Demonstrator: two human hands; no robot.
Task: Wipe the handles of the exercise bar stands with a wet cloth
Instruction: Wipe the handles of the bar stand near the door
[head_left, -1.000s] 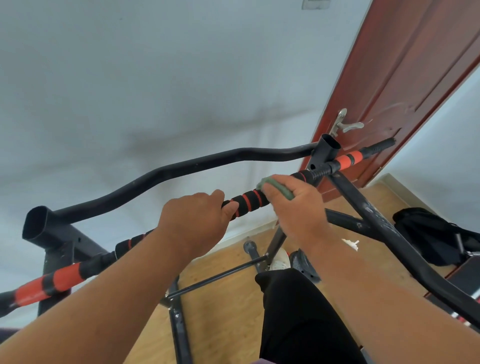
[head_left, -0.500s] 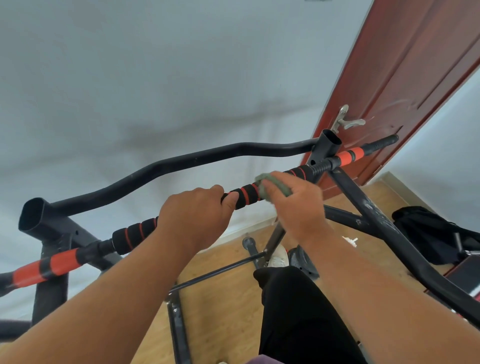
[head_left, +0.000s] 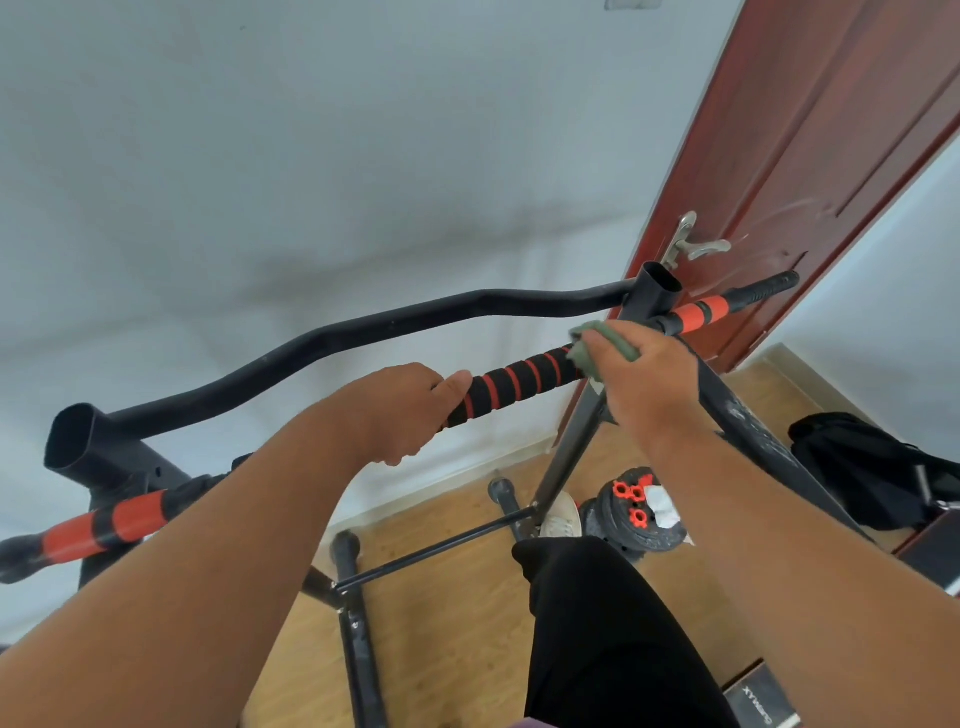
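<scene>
A black exercise bar stand (head_left: 332, 332) fills the view, with a long handle bar running from lower left to upper right. Its middle grip (head_left: 514, 382) is black foam with red stripes. My left hand (head_left: 400, 410) grips the bar at the left end of that foam. My right hand (head_left: 644, 374) holds a green cloth (head_left: 602, 345) wrapped over the bar at the foam's right end. Orange sleeves (head_left: 696, 314) lie beyond the cloth, and another orange sleeve (head_left: 104, 525) sits at the far left.
A red-brown door (head_left: 831, 156) with a metal lever (head_left: 696, 244) stands right behind the bar's far end. On the wooden floor (head_left: 447, 597) lie black weight plates (head_left: 628, 509) with red nuts and a black bag (head_left: 862, 467). My leg in black trousers (head_left: 597, 634) is below.
My right hand slid the cloth to the right along the bar, uncovering more striped foam between my hands. The view tilted down, showing the weight plates.
</scene>
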